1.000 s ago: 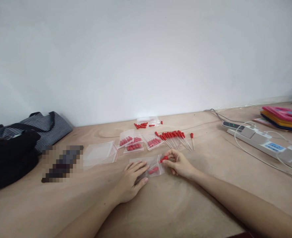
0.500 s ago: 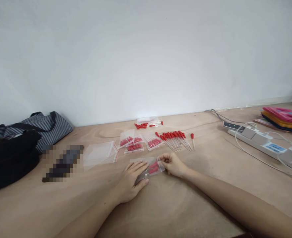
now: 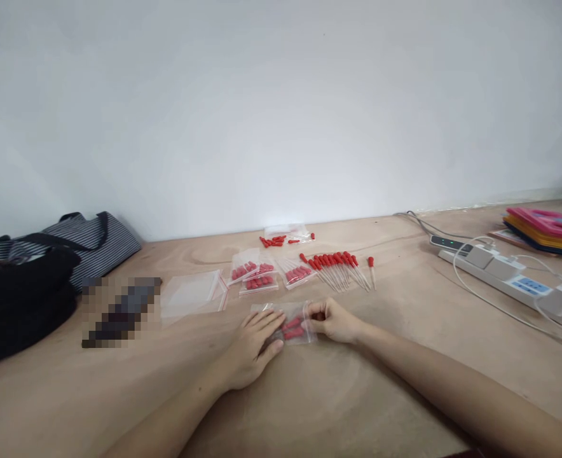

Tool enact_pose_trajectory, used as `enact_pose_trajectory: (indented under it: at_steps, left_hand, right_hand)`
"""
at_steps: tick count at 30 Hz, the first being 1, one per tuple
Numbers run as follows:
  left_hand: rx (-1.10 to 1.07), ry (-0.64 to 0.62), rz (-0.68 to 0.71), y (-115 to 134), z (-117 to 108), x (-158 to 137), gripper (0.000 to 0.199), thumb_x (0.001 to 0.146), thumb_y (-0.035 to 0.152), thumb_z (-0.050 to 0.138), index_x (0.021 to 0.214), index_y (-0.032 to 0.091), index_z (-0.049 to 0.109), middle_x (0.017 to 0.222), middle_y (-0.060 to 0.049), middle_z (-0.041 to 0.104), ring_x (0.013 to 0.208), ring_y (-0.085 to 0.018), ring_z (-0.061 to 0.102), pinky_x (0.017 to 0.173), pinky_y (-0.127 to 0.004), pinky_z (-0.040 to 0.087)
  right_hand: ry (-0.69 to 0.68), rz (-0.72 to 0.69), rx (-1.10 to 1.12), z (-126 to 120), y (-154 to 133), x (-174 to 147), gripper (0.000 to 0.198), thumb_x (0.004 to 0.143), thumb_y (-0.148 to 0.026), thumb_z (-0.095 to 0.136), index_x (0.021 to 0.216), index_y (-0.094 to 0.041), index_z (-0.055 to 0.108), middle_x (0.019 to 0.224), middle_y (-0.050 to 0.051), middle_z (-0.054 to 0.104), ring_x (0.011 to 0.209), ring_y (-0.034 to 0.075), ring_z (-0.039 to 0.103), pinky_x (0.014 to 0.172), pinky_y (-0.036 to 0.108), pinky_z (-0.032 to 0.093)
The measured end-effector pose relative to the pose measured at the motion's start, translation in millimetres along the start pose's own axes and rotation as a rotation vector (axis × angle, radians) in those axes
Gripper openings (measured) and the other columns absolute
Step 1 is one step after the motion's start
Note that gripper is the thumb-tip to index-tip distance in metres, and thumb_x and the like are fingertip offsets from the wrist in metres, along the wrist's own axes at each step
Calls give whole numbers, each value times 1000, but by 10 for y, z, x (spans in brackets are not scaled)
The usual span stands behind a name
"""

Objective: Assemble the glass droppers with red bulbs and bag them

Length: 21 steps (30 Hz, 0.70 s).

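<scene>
A clear zip bag (image 3: 304, 337) with a few red-bulbed droppers (image 3: 293, 327) inside lies flat on the table in front of me. My left hand (image 3: 257, 343) rests on the bag's left part, fingers stretched out and palm down. At the bag's right end, my right hand (image 3: 331, 321) pinches the edge between thumb and fingers. Just behind are several filled zip bags (image 3: 258, 281) with red bulbs showing through. A row of loose droppers (image 3: 335, 267) with red bulbs and thin clear stems lies to their right, one dropper (image 3: 371, 270) apart from the rest.
Flat zip bags (image 3: 188, 292) lie left of the filled ones. Loose red bulbs (image 3: 272, 242) are near the wall. A striped bag (image 3: 104, 248) and black bag (image 3: 18, 305) stand left; a power strip (image 3: 500, 270) with cables and stacked coloured pieces (image 3: 548, 226) are right.
My right hand has shifted slightly along the bag's right edge, and that end lies flatter. My left hand stays on the bag, nearly unmoved.
</scene>
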State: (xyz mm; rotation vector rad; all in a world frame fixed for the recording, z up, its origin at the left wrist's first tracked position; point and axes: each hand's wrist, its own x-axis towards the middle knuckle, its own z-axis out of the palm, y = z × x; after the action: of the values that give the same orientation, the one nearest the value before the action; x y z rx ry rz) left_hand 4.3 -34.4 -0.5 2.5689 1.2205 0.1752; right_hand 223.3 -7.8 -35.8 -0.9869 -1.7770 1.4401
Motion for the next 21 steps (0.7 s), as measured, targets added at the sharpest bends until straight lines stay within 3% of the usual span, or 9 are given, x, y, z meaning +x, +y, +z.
enact_pose_trajectory:
  at_steps: [3, 7, 12, 16, 21]
  left_hand:
    - [15, -1, 14, 2, 10, 1, 47, 88, 39, 38, 131, 19, 38, 138, -6, 36, 129, -24, 27, 106, -48, 21]
    - [38, 25, 19, -16, 50, 2, 48, 88, 41, 37, 131, 19, 38, 138, -7, 36, 129, -24, 28, 106, -49, 21]
    - [36, 62, 16, -45, 85, 7, 47, 90, 41, 34, 131, 20, 38, 139, -8, 35, 129, -24, 28, 105, -50, 21]
    - [36, 71, -15, -58, 101, 21, 42, 93, 37, 27, 129, 22, 40, 138, -7, 36, 129, -22, 28, 105, -52, 17]
    - [59, 59, -15, -70, 114, 23, 43, 92, 37, 27, 130, 21, 39, 138, -8, 36, 129, -22, 28, 105, -52, 18]
  right_hand:
    - [28, 18, -169, -79, -33, 13, 28, 72, -38, 59, 82, -14, 68, 75, 3, 67, 69, 14, 58, 64, 24, 44]
    - [341, 172, -650, -293, -115, 108, 16, 74, -21, 54, 83, -16, 66, 79, 2, 67, 71, 13, 59, 66, 22, 43]
    - [559, 301, -869, -479, -184, 306, 22, 77, -24, 48, 89, -18, 66, 102, 10, 62, 95, 24, 56, 77, 33, 41]
    - [600, 429, -968, -449, -208, 469, 26, 79, -28, 45, 89, -16, 66, 100, 14, 63, 94, 29, 58, 75, 37, 41]
    - [564, 541, -1035, -385, -283, 617, 29, 80, -25, 45, 98, -11, 63, 103, 18, 62, 94, 27, 59, 75, 34, 42]
